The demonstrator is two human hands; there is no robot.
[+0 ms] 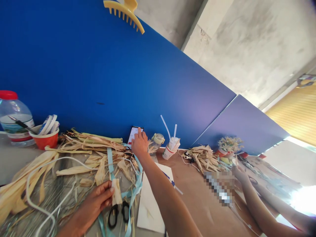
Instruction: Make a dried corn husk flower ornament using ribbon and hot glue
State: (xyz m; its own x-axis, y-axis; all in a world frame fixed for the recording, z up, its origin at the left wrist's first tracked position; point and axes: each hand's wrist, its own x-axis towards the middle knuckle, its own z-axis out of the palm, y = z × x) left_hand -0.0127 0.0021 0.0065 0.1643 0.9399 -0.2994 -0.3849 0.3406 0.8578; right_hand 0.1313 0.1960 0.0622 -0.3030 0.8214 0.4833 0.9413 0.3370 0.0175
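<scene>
Lengthwise toward scissors (112, 226), husk (117, 192) pinched in left fingers (106, 188), right fingers (140, 135) half-open over phone (133, 132)

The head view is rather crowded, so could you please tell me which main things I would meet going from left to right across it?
Red-capped bottle → red cup → left hand → pale husk piece → phone → lidded jar → white cup with straws → another person's hand.
</scene>
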